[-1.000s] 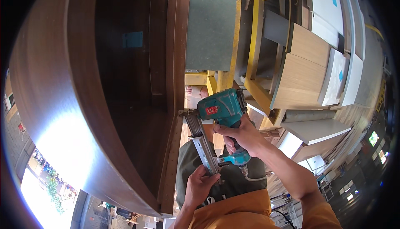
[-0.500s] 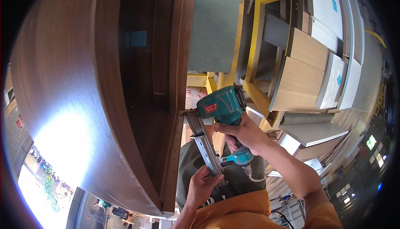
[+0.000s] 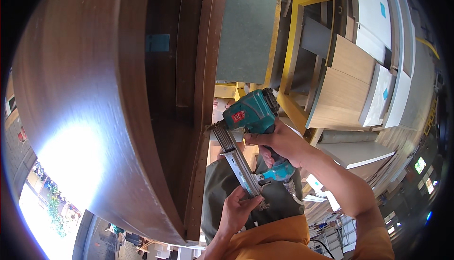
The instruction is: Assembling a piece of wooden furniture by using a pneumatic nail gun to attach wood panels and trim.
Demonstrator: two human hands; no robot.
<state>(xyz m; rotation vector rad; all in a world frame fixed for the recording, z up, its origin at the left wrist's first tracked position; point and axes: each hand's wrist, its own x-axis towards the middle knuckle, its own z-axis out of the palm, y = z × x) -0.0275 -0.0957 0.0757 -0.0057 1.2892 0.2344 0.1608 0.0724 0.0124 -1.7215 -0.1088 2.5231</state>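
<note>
My right hand is closed around the handle of a teal pneumatic nail gun. Its silver magazine slants down toward me, and the fingers of my left hand pinch the lower end. The nail gun's nose is at the right edge of a dark brown wooden cabinet; whether it presses on the wood I cannot tell. An air hose fitting hangs below the handle. The cabinet's open inside faces right and has a blue label in it.
A grey-green board lies on a yellow frame beyond the nail gun. To the right are stacked wood-tone panels and white panels. A light grey board sits nearer. Bright light glares off the cabinet's left side.
The nail gun has tilted slightly, its magazine end swinging to the right with both hands. Its nose stays by the cabinet edge. The view has shifted a little.
</note>
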